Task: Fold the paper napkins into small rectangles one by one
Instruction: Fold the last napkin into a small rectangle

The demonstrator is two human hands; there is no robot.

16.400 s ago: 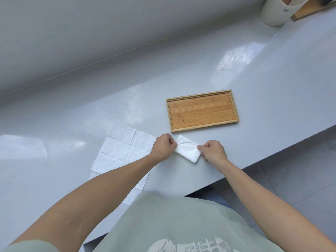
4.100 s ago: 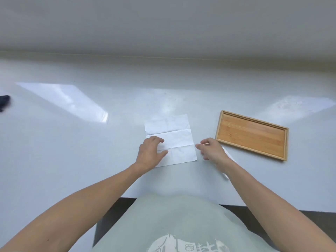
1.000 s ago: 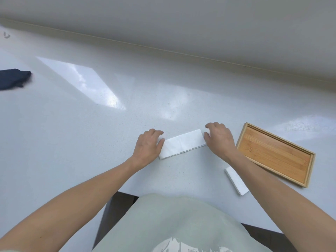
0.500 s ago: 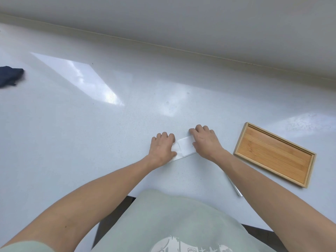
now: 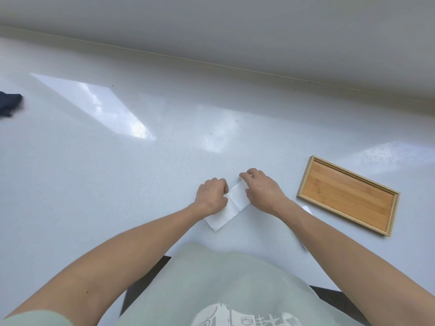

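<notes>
A white paper napkin [image 5: 229, 209], folded into a narrow strip, lies slanted on the pale grey counter near its front edge. My left hand [image 5: 211, 195] is curled with its fingertips pinching the strip's left part. My right hand [image 5: 260, 189] presses on the strip's far right end, fingers bent over it. A second folded napkin [image 5: 307, 210] shows only as a small white corner behind my right forearm.
A bamboo tray [image 5: 348, 195] with nothing in it sits to the right of my hands. A dark cloth [image 5: 9, 104] lies at the far left edge. The counter [image 5: 117, 184] meets a grey wall at the back; its front edge is just below my hands.
The flat sheet became a strip, and the strip has turned to a slant. Both hands have closed in on its upper end.
</notes>
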